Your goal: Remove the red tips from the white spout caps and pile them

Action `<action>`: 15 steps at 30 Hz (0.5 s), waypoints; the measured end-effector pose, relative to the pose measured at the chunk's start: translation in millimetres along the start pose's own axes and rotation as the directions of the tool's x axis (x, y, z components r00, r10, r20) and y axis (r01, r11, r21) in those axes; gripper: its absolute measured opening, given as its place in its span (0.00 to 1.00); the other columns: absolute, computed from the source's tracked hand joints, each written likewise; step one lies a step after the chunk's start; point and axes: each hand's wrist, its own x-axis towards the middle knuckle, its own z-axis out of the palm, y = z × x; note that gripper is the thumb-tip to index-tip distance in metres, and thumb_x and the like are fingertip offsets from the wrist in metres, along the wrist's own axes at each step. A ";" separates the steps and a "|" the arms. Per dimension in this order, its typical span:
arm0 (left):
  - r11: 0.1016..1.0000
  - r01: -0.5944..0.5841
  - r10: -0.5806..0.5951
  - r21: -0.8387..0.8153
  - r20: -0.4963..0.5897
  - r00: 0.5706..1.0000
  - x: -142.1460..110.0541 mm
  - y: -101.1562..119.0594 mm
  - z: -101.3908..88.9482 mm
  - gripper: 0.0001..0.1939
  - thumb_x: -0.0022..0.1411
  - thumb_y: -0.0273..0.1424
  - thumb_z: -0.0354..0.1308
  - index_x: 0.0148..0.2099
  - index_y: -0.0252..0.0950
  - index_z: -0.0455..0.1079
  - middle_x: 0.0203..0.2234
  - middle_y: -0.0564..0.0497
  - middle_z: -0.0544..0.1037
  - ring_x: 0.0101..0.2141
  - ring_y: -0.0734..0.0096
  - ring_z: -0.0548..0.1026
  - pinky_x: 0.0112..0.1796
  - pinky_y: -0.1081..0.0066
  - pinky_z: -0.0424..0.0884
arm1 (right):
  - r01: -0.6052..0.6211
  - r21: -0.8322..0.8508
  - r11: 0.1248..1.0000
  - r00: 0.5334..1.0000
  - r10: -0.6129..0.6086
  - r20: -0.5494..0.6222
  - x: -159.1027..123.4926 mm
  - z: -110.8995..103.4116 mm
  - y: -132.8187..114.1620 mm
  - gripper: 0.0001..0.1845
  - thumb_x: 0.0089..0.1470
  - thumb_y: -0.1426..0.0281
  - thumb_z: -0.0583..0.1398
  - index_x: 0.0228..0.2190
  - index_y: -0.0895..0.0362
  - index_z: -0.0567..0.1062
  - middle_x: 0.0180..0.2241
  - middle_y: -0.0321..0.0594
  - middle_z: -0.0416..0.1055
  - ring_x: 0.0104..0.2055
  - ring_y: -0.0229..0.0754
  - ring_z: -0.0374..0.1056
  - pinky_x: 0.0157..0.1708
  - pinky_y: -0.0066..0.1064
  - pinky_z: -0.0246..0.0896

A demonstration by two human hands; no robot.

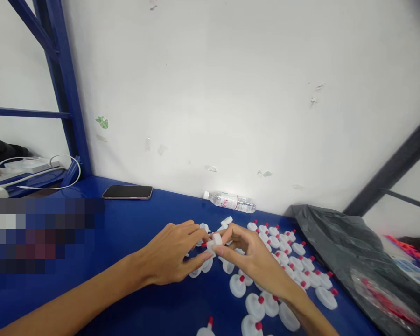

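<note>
My right hand [257, 254] is closed, its thumb and forefinger pinching a small white plastic piece [217, 240]. From the other side my left hand [177, 252] meets it, fingers curled and thumb against a white part with a red tip [205, 244]. Whether these two parts are joined is hidden by the fingers. Beneath and behind the hands lie several pale round plastic containers [207, 265], partly covered. Many more flat white containers with red caps [238, 285] spread over the blue table [136, 303] around and under my right forearm.
A clear water bottle [231, 201] lies on its side along the white wall. Back left is a phone [127, 192]. A dark grey plastic bag [325, 233] covers the right edge, with a clear bag of red pieces [385, 298] on it. White cables [38, 179] lie far left.
</note>
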 end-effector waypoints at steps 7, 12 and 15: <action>0.976 -0.073 0.061 -0.206 -0.066 0.996 2.1 -0.4 3.6 0.18 0.76 0.35 0.40 0.34 0.38 0.63 0.26 0.55 0.69 0.28 0.72 0.63 0.30 0.69 0.56 | 0.040 0.085 0.996 0.997 -0.035 -0.065 0.8 15.2 5.3 0.24 0.56 0.60 0.67 0.53 0.49 0.72 0.42 0.37 0.79 0.41 0.42 0.76 0.44 0.35 0.74; 0.822 0.217 -0.309 -0.527 -0.093 0.947 11.2 -21.7 -8.9 0.23 0.74 0.45 0.37 0.27 0.40 0.45 0.21 0.58 0.54 0.23 0.75 0.54 0.25 0.72 0.55 | 0.141 -0.293 0.946 0.918 -0.235 -0.318 0.7 -10.7 11.1 0.18 0.57 0.61 0.66 0.49 0.47 0.78 0.46 0.37 0.80 0.45 0.48 0.77 0.49 0.42 0.73; 0.878 0.429 -0.465 -0.211 -0.165 0.870 14.7 -46.1 -20.3 0.21 0.74 0.42 0.32 0.27 0.40 0.45 0.21 0.57 0.57 0.23 0.73 0.58 0.27 0.71 0.57 | 0.072 -0.399 0.914 0.857 -0.262 -0.444 0.8 -35.4 12.8 0.17 0.58 0.58 0.65 0.48 0.48 0.78 0.44 0.38 0.80 0.44 0.48 0.77 0.47 0.42 0.73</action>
